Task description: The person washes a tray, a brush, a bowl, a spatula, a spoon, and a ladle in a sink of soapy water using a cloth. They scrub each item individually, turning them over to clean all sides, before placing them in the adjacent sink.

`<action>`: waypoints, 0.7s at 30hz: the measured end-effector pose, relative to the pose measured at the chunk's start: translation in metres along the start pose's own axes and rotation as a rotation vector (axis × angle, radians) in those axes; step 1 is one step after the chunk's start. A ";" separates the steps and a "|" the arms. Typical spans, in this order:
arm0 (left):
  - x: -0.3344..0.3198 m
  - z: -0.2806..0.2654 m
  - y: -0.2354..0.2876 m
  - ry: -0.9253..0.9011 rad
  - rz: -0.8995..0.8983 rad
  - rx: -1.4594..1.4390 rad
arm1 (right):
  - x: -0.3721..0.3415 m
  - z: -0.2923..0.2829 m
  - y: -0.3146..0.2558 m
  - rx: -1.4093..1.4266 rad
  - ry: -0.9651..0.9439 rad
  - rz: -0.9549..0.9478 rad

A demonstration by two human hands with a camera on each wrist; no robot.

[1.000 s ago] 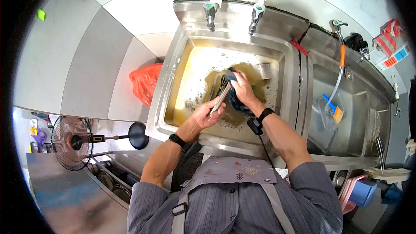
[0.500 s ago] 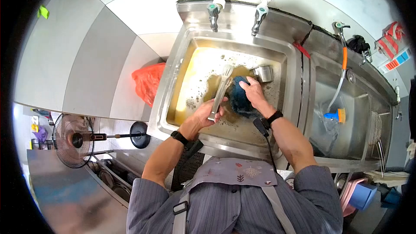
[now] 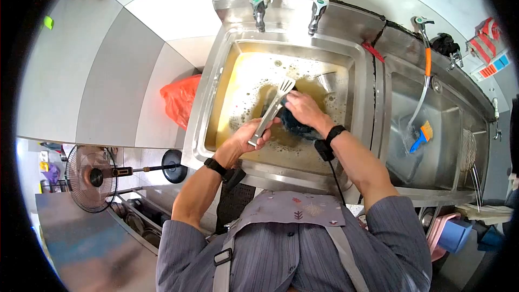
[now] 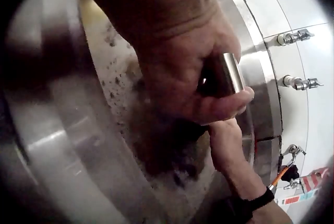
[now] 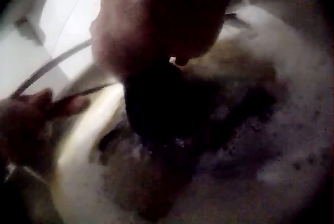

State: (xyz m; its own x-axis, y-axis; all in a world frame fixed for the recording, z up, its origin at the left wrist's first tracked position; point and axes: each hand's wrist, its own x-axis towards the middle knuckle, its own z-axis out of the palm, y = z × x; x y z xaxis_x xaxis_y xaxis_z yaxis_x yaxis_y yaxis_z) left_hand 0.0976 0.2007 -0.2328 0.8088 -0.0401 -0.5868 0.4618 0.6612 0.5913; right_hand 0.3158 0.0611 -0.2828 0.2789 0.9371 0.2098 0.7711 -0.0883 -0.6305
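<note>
Metal tongs (image 3: 268, 114) with a pale slotted head slant up over the soapy water. My left hand (image 3: 250, 134) grips them near the lower end; their rounded metal end (image 4: 232, 73) juts past the thumb in the left wrist view. My right hand (image 3: 307, 111) holds a dark blue, wet-looking cloth (image 3: 296, 126) right beside the tongs' head. In the right wrist view, the cloth (image 5: 162, 104) hangs dark below the hand towards the water, and the fingers on it are mostly in shadow. A metal cup (image 3: 326, 82) lies partly sunk behind the right hand.
The sink's steel rim (image 3: 195, 124) surrounds the foamy water, with two taps (image 3: 259, 13) above its back edge. In the right-hand sink lie a blue-handled brush (image 3: 420, 137) and a hose (image 3: 419, 103). A red plastic bag (image 3: 180, 101) sits left of the sink.
The cloth came off the tongs' head, and the tongs turned to show their slotted face. Since then my right hand has moved back left to the tongs. The cup rocked; the brush swung round.
</note>
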 end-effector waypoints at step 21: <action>0.040 -0.006 -0.021 0.029 -0.221 -0.046 | -0.026 0.019 0.015 -0.098 -0.332 0.398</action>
State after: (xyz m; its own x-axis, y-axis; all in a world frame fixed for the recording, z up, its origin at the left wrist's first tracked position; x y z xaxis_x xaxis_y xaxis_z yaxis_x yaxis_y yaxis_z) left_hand 0.1186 0.1898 -0.2720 0.6782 -0.1667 -0.7157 0.6093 0.6719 0.4209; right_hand 0.3096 0.0422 -0.3114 0.3768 0.8798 -0.2898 0.6970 -0.4754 -0.5368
